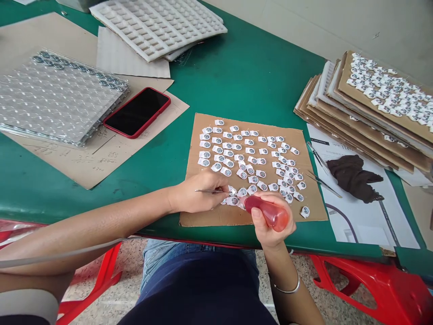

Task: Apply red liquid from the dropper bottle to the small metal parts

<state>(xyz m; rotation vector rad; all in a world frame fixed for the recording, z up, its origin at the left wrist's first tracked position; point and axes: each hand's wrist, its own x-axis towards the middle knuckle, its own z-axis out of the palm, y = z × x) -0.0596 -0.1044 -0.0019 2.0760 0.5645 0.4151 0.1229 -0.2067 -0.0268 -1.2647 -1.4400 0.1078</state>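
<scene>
Pinching with my left hand [199,195]: tweezers [211,191] held between my fingers [216,183], tips on a tag [232,192] near the lower edge of the cardboard [203,122].
Gripping with my right hand [267,221]: a red bottle [269,213], fingers [267,198] wrapped round it, nozzle among the tags just beside the tweezers' tips.
Center of the frame: white tags [250,155] with round discs, in loose rows on the cardboard, which lies on the green table [246,76].
Upper left: bubble wrap [61,97], a phone [137,112] in a red case, a foam tray [155,25].
Right: stacked boards [365,113] bearing more tags; on a printed sheet [338,216], more tweezers [323,185] and a dark cloth [353,178].
</scene>
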